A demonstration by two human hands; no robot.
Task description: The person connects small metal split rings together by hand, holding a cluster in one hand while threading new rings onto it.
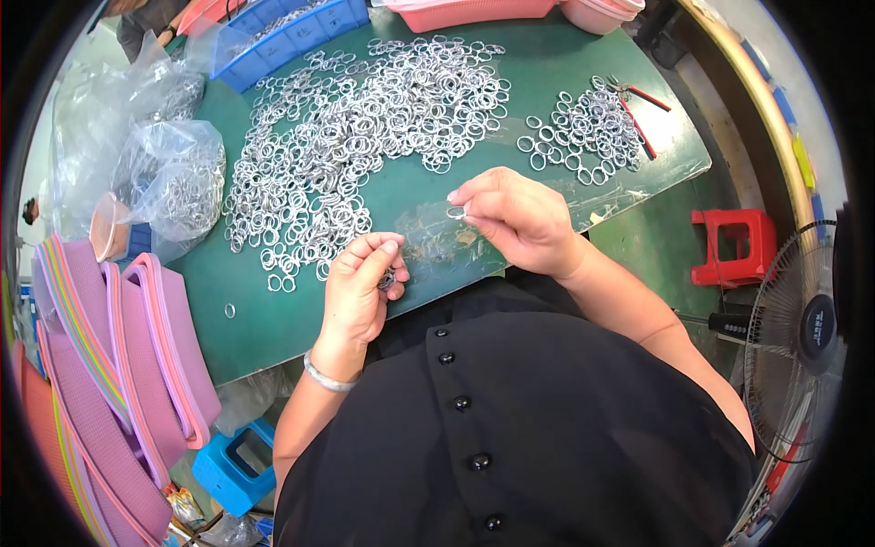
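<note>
My right hand (524, 219) is closed in a pinch on a silvery metal ring (457, 213), held above the near part of the green table. To its left, my left hand (362, 283) curls its fingers round some small grey metal pieces (387, 280); the fingers partly hide them, and their exact kind is unclear. Beyond both hands spreads a large heap of silvery metal rings (365, 128). A smaller pile of rings (588, 132) lies at the right, beside red-handled pliers (643, 118).
The green table (547, 64) has a near edge by my body. Blue bins (292, 41) and a pink basket (474, 14) stand at the back. Clear bags (182, 182) and purple baskets (137, 346) are left; a red stool (732, 246) and a fan (793, 337) are right.
</note>
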